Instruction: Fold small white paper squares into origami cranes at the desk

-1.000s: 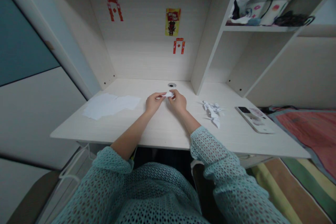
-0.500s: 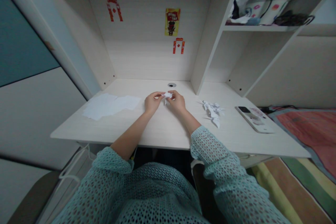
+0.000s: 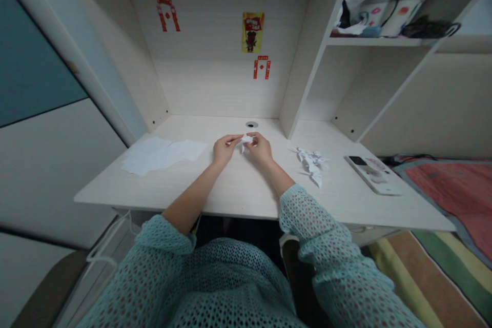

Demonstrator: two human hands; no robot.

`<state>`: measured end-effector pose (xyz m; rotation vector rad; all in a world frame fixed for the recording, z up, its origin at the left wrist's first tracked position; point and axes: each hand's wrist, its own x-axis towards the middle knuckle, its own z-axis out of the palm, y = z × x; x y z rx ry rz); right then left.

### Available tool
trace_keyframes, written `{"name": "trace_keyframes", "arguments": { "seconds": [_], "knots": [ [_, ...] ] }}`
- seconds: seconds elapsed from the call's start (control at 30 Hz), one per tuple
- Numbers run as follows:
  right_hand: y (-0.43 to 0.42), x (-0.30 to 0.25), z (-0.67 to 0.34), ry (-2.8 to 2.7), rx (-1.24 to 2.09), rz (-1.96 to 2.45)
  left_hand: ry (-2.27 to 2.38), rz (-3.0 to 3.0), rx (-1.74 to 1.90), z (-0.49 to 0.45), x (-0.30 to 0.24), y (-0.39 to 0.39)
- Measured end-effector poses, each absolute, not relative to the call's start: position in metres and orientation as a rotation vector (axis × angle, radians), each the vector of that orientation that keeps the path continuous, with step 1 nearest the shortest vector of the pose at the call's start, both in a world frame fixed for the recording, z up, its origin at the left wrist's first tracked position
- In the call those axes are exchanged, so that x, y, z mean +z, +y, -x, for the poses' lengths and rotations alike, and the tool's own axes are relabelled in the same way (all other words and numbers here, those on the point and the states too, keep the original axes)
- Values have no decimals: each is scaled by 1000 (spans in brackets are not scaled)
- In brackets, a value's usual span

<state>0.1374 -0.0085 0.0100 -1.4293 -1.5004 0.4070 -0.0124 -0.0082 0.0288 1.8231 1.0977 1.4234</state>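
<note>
Over the middle of the pale desk [image 3: 238,189], my left hand [image 3: 223,149] and my right hand [image 3: 260,148] meet fingertip to fingertip. Between them is a small folded piece of white paper [image 3: 245,139], pinched by the fingers of both hands just above the desk top. A downward flap of it shows between the thumbs. Both forearms reach out from teal knit sleeves.
Flat white paper sheets [image 3: 159,154] lie at the left of the desk. A heap of folded white paper figures [image 3: 312,161] sits to the right, and a phone [image 3: 372,174] beyond it. A cable hole [image 3: 251,124] is behind my hands. Shelves with clutter [image 3: 388,15] stand at upper right.
The paper piece has turned slightly in my fingers and now shows a flap hanging down. My hands have stayed in almost the same place.
</note>
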Motion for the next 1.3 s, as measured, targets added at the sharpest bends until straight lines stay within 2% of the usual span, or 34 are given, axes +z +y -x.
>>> {"name": "trace_keyframes", "arguments": {
  "seconds": [0.23, 0.47, 0.83, 1.3],
  "knots": [
    [-6, 9, -139, -1487, 452, 1419, 1075, -1842, 1466, 12, 34, -14],
    [-2, 9, -137, -1366, 702, 1175, 1218, -1746, 1493, 13, 35, -14],
    [3, 8, -136, -1379, 678, 1067, 983, -1444, 1084, 9, 11, 5],
    [0, 17, -145, -1336, 962, 965, 949, -1300, 1008, 13, 17, 2]
  ]
}}
